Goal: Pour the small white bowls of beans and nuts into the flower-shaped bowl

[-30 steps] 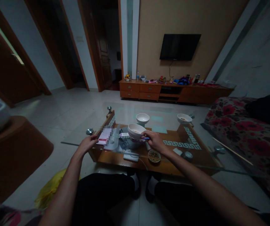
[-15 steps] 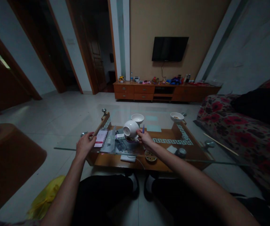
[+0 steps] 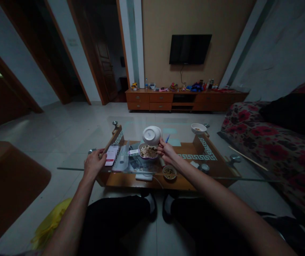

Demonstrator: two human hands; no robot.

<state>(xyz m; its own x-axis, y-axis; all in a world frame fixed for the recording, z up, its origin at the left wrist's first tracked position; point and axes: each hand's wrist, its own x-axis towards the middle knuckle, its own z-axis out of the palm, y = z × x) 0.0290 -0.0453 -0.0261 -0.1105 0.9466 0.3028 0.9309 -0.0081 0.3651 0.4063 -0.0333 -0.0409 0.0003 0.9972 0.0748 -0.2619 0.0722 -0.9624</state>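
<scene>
My right hand holds a white bowl tipped nearly upside down, its base facing me, together with a blue pen. Right beneath it a second bowl on the glass table top is full of mixed light and dark pieces. My left hand rests on the table's left edge, its fingertips touching a white and red card. A small dish of mixed pieces sits on the wooden shelf below, near my right wrist.
Another white bowl stands at the table's far right. A floral sofa runs along the right. A TV hangs above a low wooden cabinet. A yellow bag lies by my left leg.
My right hand lifted the white bowl from upright on the table and turned it over, so its contents now lie in the bowl beneath. My left hand stayed by the card.
</scene>
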